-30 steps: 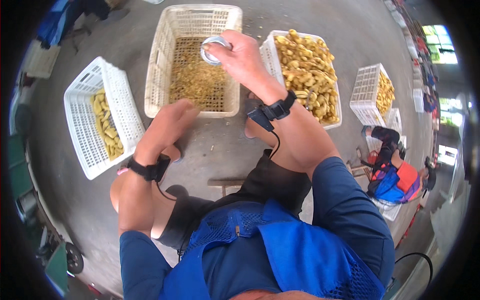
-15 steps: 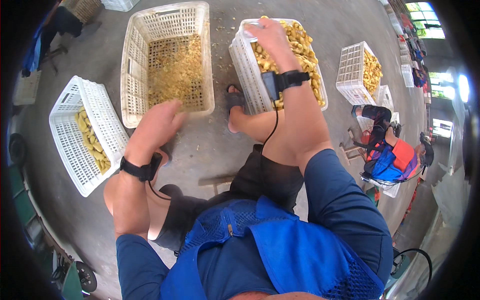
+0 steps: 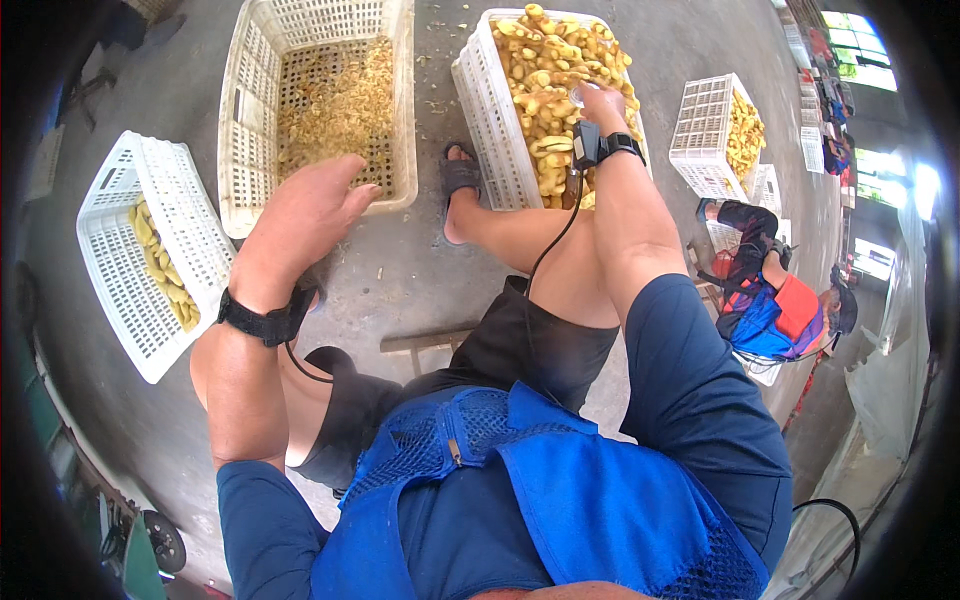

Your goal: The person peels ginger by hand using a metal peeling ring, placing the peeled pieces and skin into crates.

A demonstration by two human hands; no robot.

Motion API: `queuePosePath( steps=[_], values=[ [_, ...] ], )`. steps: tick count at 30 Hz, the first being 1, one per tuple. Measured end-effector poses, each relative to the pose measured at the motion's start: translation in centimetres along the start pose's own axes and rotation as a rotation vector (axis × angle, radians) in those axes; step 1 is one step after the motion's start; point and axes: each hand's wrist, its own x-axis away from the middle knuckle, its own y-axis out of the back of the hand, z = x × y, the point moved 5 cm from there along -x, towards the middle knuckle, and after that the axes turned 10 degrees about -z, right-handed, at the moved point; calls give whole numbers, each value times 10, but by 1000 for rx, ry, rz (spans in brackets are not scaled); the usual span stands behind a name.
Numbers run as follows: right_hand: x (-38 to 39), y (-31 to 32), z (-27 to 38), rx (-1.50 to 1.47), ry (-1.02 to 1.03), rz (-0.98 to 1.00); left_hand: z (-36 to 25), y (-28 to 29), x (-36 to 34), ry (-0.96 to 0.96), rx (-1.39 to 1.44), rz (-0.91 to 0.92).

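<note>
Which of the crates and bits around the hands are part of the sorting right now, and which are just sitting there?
In hand:
right hand reaching into the full crate of yellow pieces
left hand, empty, beside the scraps crate

Lying about:
small crate on the left
far crate
seated co-worker

right hand (image 3: 600,103) moved to full crate (image 3: 480,110)

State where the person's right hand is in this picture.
In the head view, upper right: the right hand reaches into the white crate of yellow pieces.
</note>
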Motion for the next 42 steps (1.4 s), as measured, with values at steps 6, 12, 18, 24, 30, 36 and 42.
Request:
queuePosePath(
  steps=[6,12,18,24,30,36,42],
  values=[
    [-19,-14,-17,-132,-128,17,1,-3,-8,-9,10,-5],
    [-3,-19,-4,-109,-108,94,4,-4,-8,-8,3,-15],
    [16,-15,6,-111,-191,-7,2,-4,-6,-10,-1,-20],
    [7,-12,2,-147,-174,-7,-2,-4,-10,-16,5,1],
    [22,-16,22,160,15,20,8,-2,-4,-1,-8,-20],
    [-7,1,-5,115,-91,-147,1,-2,-11,-26,11,-10],
    [20,37,42,128,258,-345,4,3,-7,-2,4,-22]
  ],
)
